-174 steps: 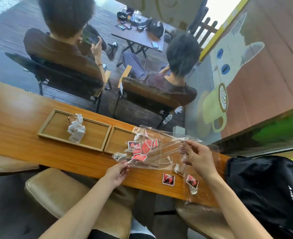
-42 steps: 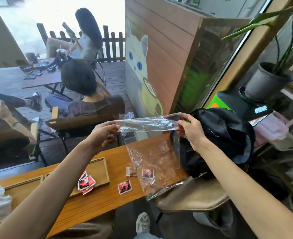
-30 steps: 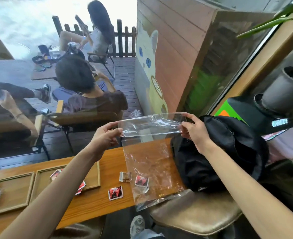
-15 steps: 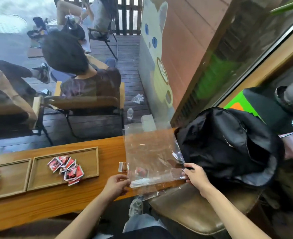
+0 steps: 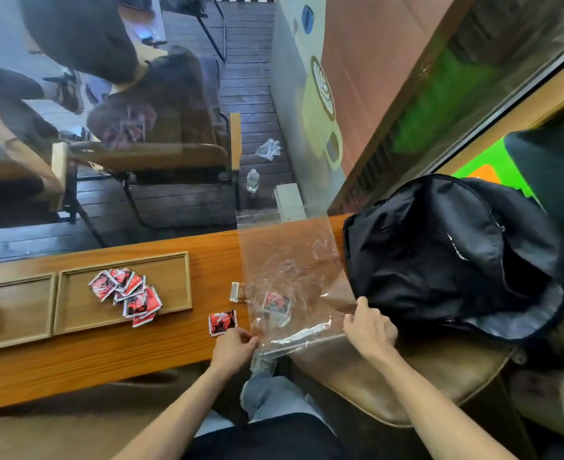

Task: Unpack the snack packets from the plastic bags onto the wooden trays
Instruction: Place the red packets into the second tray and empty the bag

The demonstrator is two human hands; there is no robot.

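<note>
— Where's the plastic bag [image 5: 290,273]?

— Flat on the bench [image 5: 108,353], long axis running away from me. My left hand [image 5: 234,348] and right hand [image 5: 370,328] each pinch a near corner.

— And the packets?

— Most sit piled in the wooden tray [image 5: 177,293], off to the left. One loose red packet [image 5: 222,323] lies just beyond my left hand, the nearer one; another [image 5: 275,303] shows through the bag.
</note>
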